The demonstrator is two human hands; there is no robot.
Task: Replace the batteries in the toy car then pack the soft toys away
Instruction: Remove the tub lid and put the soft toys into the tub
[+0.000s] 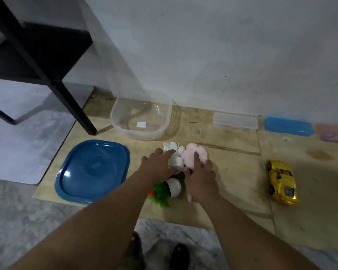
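Both your arms reach forward and down over the board [222, 182] on the floor. Your left hand [160, 164] lies palm down with the fingers spread and extended; the index finger rests on the white toy [174, 152]. Your right hand [200, 176] is also palm down, fingers apart, with the index finger laid on the pink toy [195, 154]. Neither hand is closed around a toy.

The white toy and the pink toy touch each other, just beyond your fingertips. A green toy [160, 193] with a white rounded part lies between your wrists, partly hidden under your left forearm; you cannot tell its full shape.

The clear tub [142, 117] stands open beyond the toys, near the wall. Its blue lid [92, 170] lies flat on the board to the left of your left hand.

The car [282, 182], yellow, rests on its wheels well to the right of your right hand. Three small boxes stand along the wall: a clear box [235, 120], a blue box [289, 125] and a pink box [333, 133], the last blurred.
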